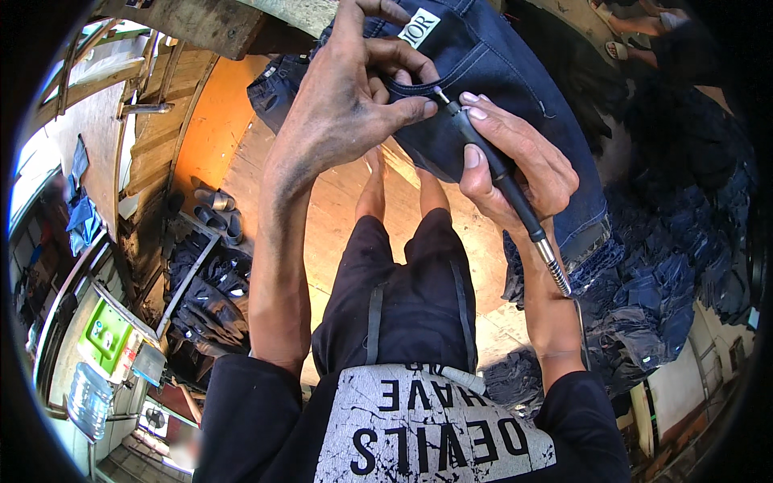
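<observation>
Dark blue jeans (515, 88) are spread out in front of me at the top centre, with a white label (419, 30) near the waist. My left hand (342, 105) pinches the curved, stitched edge of a pocket between thumb and fingers. In my right hand (523, 157) is a slim black rotary grinder handpiece (507, 181), gripped like a pen. Its small pale tip meets, or nearly meets, the pocket edge beside my left fingertips. From its rear, a metal spring collar and thin cable run down past my right forearm.
Heaps of dark denim (660, 274) lie on the right, and another pile (205, 298) at the lower left. A wooden beam (189, 24) juts in at the upper left. Sandals (217, 213) rest on the floor. Another person's feet (632, 52) show at upper right.
</observation>
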`<move>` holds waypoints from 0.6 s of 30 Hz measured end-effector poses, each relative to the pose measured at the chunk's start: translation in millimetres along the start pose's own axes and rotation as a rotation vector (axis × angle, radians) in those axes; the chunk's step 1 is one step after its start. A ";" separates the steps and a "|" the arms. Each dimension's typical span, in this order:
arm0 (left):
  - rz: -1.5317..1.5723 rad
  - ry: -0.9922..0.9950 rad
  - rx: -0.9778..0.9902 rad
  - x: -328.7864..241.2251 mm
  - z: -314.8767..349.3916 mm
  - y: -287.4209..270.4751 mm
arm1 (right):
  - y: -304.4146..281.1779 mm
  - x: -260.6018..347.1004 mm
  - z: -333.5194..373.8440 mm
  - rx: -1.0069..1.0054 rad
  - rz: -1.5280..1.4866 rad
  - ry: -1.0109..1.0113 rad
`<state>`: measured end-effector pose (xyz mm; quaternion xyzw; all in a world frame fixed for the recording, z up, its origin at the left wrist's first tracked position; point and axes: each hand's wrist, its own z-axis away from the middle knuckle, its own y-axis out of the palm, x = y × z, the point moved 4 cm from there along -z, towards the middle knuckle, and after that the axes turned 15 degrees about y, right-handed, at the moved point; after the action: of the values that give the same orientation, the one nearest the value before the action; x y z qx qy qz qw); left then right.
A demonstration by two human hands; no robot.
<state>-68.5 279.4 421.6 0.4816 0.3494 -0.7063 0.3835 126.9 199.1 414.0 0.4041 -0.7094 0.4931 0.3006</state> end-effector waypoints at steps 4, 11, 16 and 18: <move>0.025 -0.017 -0.022 -1.9 1.1 0.0 | -0.5 -1.8 0.8 -0.010 0.006 0.006; 0.030 0.075 -0.025 0.4 3.0 2.2 | -2.8 -1.0 1.4 -0.018 0.012 0.026; 0.019 0.056 -0.031 1.8 3.2 2.5 | -3.0 -1.6 0.5 -0.039 -0.007 0.037; -0.019 0.007 -0.043 3.5 3.7 1.8 | -3.1 -1.8 0.3 -0.042 -0.007 0.047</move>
<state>-69.3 274.6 419.1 0.4725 0.3706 -0.7005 0.3857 130.5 198.7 413.8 0.3884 -0.7111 0.4862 0.3271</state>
